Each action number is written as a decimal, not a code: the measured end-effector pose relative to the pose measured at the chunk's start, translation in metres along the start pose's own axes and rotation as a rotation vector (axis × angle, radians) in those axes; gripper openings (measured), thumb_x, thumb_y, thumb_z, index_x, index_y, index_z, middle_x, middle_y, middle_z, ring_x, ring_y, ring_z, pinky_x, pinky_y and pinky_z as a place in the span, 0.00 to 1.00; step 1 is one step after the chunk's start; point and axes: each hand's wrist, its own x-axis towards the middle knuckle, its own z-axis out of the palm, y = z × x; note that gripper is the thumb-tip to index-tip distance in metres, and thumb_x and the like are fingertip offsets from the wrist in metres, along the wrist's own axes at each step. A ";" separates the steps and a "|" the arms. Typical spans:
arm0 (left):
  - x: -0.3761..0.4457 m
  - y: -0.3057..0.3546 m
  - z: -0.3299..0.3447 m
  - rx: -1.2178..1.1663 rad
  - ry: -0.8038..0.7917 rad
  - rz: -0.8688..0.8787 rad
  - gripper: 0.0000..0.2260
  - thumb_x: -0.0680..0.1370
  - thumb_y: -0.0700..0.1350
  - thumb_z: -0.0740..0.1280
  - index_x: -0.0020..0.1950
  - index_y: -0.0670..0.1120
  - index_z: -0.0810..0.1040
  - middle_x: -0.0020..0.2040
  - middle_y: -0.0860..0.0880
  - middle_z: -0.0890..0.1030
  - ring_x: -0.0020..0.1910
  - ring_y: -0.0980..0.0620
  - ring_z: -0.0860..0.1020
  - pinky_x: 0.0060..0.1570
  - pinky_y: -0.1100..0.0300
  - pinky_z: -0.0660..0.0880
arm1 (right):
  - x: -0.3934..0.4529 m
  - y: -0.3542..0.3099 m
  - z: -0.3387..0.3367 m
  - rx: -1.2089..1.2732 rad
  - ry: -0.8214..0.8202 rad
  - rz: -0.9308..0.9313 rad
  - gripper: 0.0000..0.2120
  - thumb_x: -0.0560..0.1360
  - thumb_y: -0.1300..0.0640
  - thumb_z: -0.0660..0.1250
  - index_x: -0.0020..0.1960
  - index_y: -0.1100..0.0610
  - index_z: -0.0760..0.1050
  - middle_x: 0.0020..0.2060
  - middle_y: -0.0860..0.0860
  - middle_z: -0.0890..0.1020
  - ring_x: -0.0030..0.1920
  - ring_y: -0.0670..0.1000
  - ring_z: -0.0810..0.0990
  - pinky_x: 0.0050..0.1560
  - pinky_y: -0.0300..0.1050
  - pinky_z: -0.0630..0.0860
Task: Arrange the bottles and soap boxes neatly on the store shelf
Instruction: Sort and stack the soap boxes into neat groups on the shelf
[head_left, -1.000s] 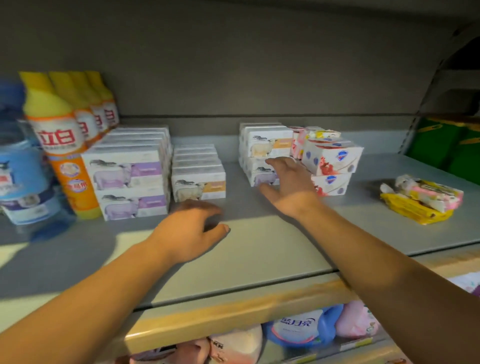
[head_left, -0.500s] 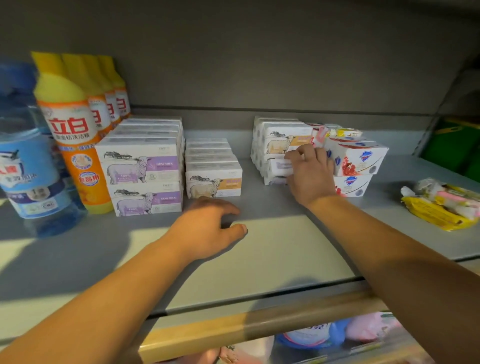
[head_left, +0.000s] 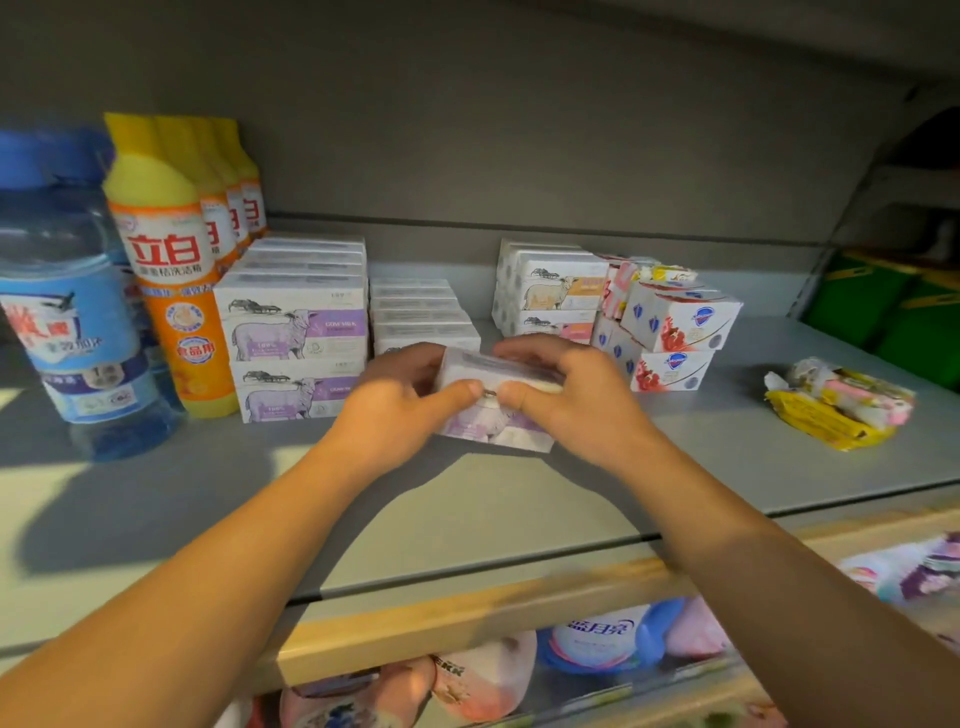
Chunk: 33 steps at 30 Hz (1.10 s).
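Note:
A white soap box with a purple sheep label (head_left: 496, 426) is held above the grey shelf (head_left: 519, 514) at mid-frame. My left hand (head_left: 400, 410) grips its left end and my right hand (head_left: 566, 400) grips its right end, thumbs on the front face. To the left stands a two-high stack of purple-label sheep boxes (head_left: 296, 332), with a low row of white boxes (head_left: 421, 312) behind my hands. Orange-label sheep boxes (head_left: 556, 291) and red-and-white soap boxes (head_left: 675, 332) are stacked to the right. Yellow-capped orange bottles (head_left: 171, 270) line the left.
A large blue bottle (head_left: 67, 312) stands at the far left. Yellow and pink soap packets (head_left: 836, 405) lie loose on the right of the shelf. Green packages (head_left: 883, 306) sit beyond a divider. The lower shelf holds pouches (head_left: 597, 639) under the wooden front edge (head_left: 467, 618).
My right hand pulled a purple-label box out from the right stack toward the shelf's middle. My left hand lifted off the shelf and took hold of the box's left end.

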 end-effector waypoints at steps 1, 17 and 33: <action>0.000 -0.001 -0.001 -0.044 0.037 -0.033 0.10 0.76 0.45 0.72 0.53 0.41 0.82 0.48 0.46 0.86 0.49 0.47 0.83 0.52 0.53 0.79 | -0.002 0.002 0.002 0.088 0.074 0.058 0.19 0.73 0.59 0.72 0.63 0.50 0.78 0.56 0.44 0.81 0.54 0.40 0.78 0.55 0.31 0.73; 0.005 -0.008 -0.004 -0.536 0.072 -0.442 0.18 0.78 0.54 0.68 0.55 0.40 0.80 0.38 0.42 0.84 0.32 0.47 0.82 0.33 0.57 0.79 | -0.020 0.023 0.018 0.645 0.044 0.369 0.24 0.75 0.61 0.71 0.69 0.56 0.70 0.57 0.54 0.80 0.39 0.51 0.85 0.38 0.42 0.81; 0.003 -0.006 -0.005 -0.487 0.038 -0.419 0.25 0.73 0.63 0.69 0.52 0.41 0.78 0.34 0.39 0.82 0.27 0.47 0.77 0.27 0.60 0.76 | -0.012 0.022 0.018 0.533 0.078 0.549 0.26 0.72 0.35 0.61 0.47 0.58 0.78 0.27 0.56 0.78 0.26 0.51 0.76 0.27 0.43 0.72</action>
